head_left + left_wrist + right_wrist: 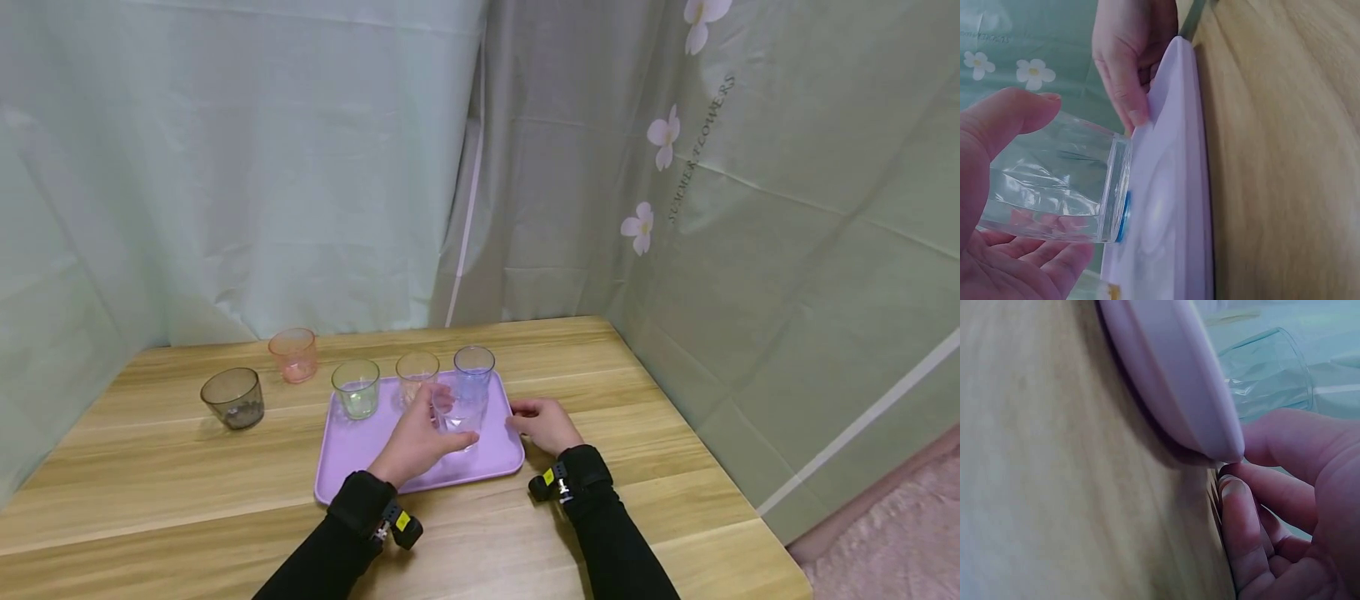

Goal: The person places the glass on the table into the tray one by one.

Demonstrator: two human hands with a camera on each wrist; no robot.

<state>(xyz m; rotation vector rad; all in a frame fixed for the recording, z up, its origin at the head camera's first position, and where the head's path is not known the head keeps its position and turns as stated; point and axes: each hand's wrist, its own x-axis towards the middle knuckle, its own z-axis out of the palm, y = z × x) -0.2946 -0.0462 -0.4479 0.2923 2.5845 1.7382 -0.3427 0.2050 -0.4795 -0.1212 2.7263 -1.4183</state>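
My left hand (418, 440) grips a clear glass (1054, 181), fingers curled round one side and thumb on the other. The glass is over the lilac tray (348, 462), its base close to the surface; whether they touch I cannot tell. My right hand (547, 427) pinches the tray's right edge, with the thumb (1272, 440) at the rim and fingertips low by the table. Along the tray's back stand a green glass (358, 396), an amber glass (415, 369) and a blue glass (475, 367). My left hand partly hides the amber one.
Left of the tray on the wooden table (150, 492) stand a smoky grey glass (238, 400) and, farther back, a pink glass (295, 357). Pale green curtains (300, 167) hang behind and beside the table. Pink fluffy fabric (892, 533) lies beyond the right edge.
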